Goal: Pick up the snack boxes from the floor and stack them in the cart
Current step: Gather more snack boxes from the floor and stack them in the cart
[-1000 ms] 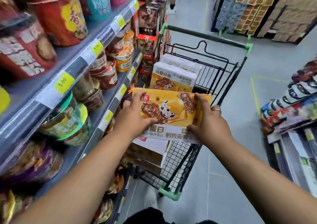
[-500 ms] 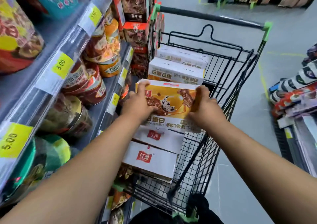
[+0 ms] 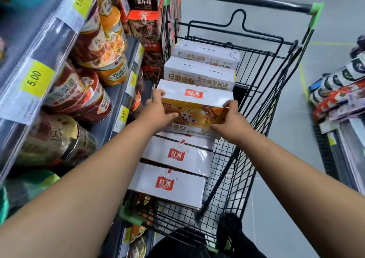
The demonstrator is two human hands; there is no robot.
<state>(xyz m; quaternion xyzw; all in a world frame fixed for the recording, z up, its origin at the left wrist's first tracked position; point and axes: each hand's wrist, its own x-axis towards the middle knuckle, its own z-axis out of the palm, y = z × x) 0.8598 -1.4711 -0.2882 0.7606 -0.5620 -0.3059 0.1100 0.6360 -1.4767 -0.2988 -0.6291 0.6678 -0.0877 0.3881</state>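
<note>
A yellow and white snack box (image 3: 197,103) stands on its edge in the middle of a black wire cart (image 3: 262,103), held between both hands. My left hand (image 3: 158,111) grips its left end, with the thumb on the yellow front. My right hand (image 3: 229,119) grips its right end, fingers over the top corner. Two white snack boxes (image 3: 201,74) stand behind it and two more with red logos (image 3: 173,171) in front, all in a row along the cart's left side.
A shelf (image 3: 110,99) of noodle tubs with yellow price tags runs along the left, close to the cart. Packaged goods (image 3: 339,92) are piled on a low display at the right. Grey floor (image 3: 286,178) lies between them. The cart's handle bar (image 3: 243,1) is at the far end.
Both hands have lowered the box from above the cart down into the row of boxes, tilting it from flat-facing to upright. The view has moved forward and down over the cart.
</note>
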